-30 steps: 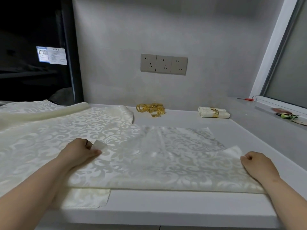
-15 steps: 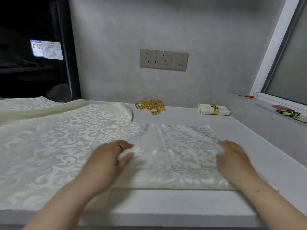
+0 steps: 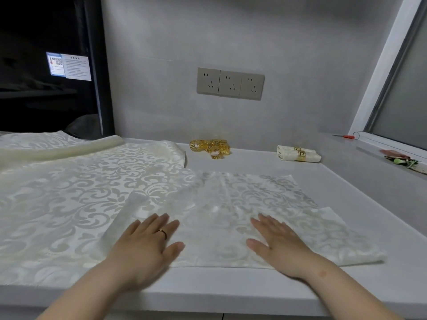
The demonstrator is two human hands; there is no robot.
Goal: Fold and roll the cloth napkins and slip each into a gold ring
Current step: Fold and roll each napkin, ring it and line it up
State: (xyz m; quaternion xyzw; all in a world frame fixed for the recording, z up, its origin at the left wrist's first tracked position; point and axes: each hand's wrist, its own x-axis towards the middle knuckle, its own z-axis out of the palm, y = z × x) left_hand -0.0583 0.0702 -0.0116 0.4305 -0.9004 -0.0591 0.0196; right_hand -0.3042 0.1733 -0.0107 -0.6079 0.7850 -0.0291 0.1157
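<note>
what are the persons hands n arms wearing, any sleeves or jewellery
Both forearms are bare, with no sleeves, gloves or watch in view. The left hand has a thin dark ring on one finger; the right hand wears nothing.

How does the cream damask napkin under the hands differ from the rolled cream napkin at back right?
The cream damask napkin lies flat; the rolled cream napkin is a compact bundle. The flat one has no ring; the rolled one wears a gold ring. The left hand and right hand press the flat one; nothing touches the rolled one. Both are cream cloth.
</note>
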